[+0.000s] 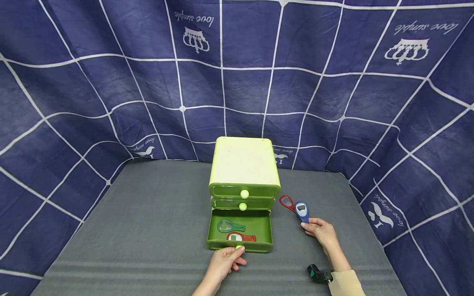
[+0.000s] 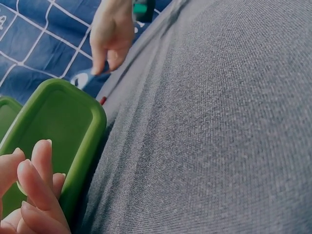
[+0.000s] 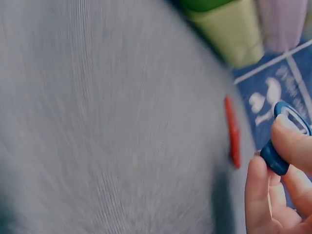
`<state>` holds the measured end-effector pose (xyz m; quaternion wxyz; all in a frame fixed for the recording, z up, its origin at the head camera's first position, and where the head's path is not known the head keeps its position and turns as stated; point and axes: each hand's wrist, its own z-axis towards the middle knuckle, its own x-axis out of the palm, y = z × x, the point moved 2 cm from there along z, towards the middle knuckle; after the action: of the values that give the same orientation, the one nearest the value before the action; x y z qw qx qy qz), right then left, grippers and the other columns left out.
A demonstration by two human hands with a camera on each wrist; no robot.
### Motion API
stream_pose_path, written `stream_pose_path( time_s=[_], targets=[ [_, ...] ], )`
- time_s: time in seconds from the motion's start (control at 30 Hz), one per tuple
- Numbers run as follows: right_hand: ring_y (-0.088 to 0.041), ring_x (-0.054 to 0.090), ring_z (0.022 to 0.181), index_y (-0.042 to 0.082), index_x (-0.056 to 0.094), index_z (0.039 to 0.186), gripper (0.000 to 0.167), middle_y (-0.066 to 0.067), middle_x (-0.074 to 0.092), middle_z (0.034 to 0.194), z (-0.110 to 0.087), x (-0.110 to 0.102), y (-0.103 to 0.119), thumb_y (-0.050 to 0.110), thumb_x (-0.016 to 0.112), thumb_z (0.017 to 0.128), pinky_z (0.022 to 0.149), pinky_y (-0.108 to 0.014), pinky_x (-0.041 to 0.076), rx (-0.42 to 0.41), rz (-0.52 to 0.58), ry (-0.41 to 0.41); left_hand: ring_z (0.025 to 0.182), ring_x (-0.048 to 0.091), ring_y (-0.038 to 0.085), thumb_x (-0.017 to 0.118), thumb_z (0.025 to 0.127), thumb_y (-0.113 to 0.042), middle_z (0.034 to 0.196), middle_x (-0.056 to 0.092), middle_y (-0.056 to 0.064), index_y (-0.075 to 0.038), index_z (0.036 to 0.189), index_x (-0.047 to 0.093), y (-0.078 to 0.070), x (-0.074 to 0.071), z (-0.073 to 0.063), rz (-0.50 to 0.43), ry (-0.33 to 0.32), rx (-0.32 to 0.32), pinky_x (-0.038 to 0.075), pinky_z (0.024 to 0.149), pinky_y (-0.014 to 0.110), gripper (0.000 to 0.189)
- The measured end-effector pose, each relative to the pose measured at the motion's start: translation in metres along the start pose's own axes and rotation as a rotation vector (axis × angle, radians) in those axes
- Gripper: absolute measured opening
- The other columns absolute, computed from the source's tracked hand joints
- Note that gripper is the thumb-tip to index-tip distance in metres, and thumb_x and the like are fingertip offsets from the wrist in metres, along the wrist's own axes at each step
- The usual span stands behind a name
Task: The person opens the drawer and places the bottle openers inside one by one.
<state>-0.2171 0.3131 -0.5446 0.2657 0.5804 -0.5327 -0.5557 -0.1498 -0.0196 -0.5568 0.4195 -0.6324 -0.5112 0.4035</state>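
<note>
In the head view my left hand [image 1: 224, 262] pinches the pale round knob [image 1: 239, 247] of the bottom drawer [image 1: 261, 226], which is pulled out of the small green cabinet [image 1: 245, 162]. Inside that drawer lie a green bottle opener [image 1: 237, 227] and a red bottle opener [image 1: 249, 238]. To the right of the cabinet, my right hand [image 1: 323, 232] holds a blue bottle opener [image 1: 302, 210] by its handle end, between thumb and fingers. The right wrist view shows the blue bottle opener [image 3: 274, 158] raised off the cloth. Another red bottle opener [image 1: 286, 201] lies just behind it on the table.
Two upper drawers, with knobs [image 1: 244, 194] like the bottom one, are pushed in. Grey cloth [image 1: 155, 222] covers the table. A blue curtain with white grid lines [image 1: 244, 90] hangs behind and at both sides. The right wrist wears a black strap device [image 1: 319, 274].
</note>
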Motion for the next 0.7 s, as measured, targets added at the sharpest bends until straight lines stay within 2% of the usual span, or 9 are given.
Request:
stream_pose_path(
  time_s=[0.17, 0.33, 0.47, 0.6, 0.7],
  targets=[
    [-0.008, 0.068, 0.073, -0.01, 0.055, 0.113, 0.039, 0.0, 0.067, 0.079, -0.027, 0.009, 0.018, 0.004, 0.076, 0.083, 0.073, -0.028, 0.058, -0.045, 0.115, 0.09, 0.051, 0.054, 0.001, 0.069, 0.091, -0.038, 0.071, 0.075, 0.001, 0.001, 0.096, 0.073, 0.0, 0.0, 0.0, 0.008, 0.003, -0.002, 0.038, 0.047, 0.019, 0.039],
    [-0.007, 0.067, 0.07, -0.013, 0.055, 0.105, 0.033, -0.004, 0.068, 0.081, -0.048, 0.025, 0.041, 0.001, 0.075, 0.083, 0.07, -0.029, 0.058, -0.165, 0.108, 0.297, 0.05, 0.054, 0.001, 0.069, 0.091, -0.038, 0.07, 0.074, 0.0, 0.0, 0.095, 0.074, 0.0, 0.001, 0.0, 0.012, 0.003, 0.0, 0.038, 0.046, 0.019, 0.039],
    [-0.008, 0.067, 0.069, -0.013, 0.06, 0.102, 0.033, -0.009, 0.07, 0.083, -0.055, 0.043, 0.06, 0.003, 0.078, 0.081, 0.068, -0.033, 0.058, -0.246, 0.016, 0.394, 0.05, 0.055, 0.001, 0.068, 0.091, -0.038, 0.069, 0.074, 0.0, 0.001, 0.095, 0.074, 0.0, 0.001, 0.0, 0.014, 0.001, 0.01, 0.038, 0.046, 0.019, 0.039],
    [-0.011, 0.067, 0.068, -0.006, 0.066, 0.098, 0.027, -0.008, 0.07, 0.081, -0.057, 0.065, 0.075, 0.005, 0.081, 0.078, 0.066, -0.039, 0.058, -0.3, -0.134, 0.397, 0.049, 0.055, 0.001, 0.068, 0.091, -0.038, 0.069, 0.074, 0.0, 0.002, 0.096, 0.073, 0.0, 0.001, 0.0, 0.008, -0.004, 0.006, 0.037, 0.046, 0.018, 0.04],
    [-0.013, 0.068, 0.067, -0.001, 0.069, 0.095, 0.024, -0.005, 0.07, 0.08, -0.057, 0.082, 0.083, 0.007, 0.082, 0.077, 0.065, -0.04, 0.058, -0.318, -0.229, 0.388, 0.049, 0.054, 0.001, 0.068, 0.091, -0.039, 0.07, 0.074, 0.001, 0.001, 0.099, 0.074, 0.001, 0.001, 0.0, 0.009, -0.008, -0.002, 0.037, 0.045, 0.018, 0.041]
  ],
)
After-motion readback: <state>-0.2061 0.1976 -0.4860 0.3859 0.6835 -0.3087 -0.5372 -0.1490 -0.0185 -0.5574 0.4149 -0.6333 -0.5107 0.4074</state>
